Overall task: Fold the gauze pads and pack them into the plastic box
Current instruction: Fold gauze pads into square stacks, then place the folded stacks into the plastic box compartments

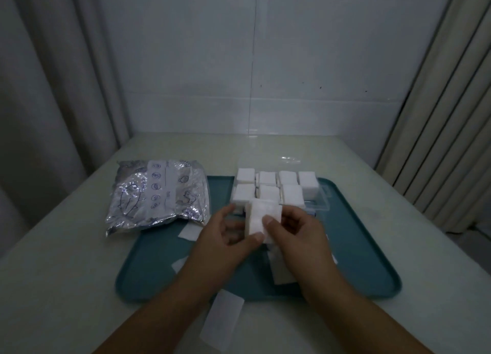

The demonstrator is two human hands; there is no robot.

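The pale table (79, 260) runs back to a tiled wall, with curtains on both sides; its left and right parts lie bare around the tray. One teal tray (358, 247) sits in the middle, and its raised rim comes near the front of the table. One silver foil bag (156, 194) lies at the left, with its right edge over the rim of the tray. One clear plastic box (322, 194) stands at the far side of the tray, and seven folded gauze pads (267, 178) are in it: four in the back row, three in the front row. The near right corner of the box seems free, but the picture is dim there.

Both hands are above the tray, just in front of the box. The left hand (225, 236) and the right hand (295, 234) pinch one gauze pad (261, 216) between thumbs and curled fingers. One flat pad (221, 320) lies on the table before the tray, partly under the left forearm. At least three more flat pads (190, 231) lie on the tray, partly hidden.
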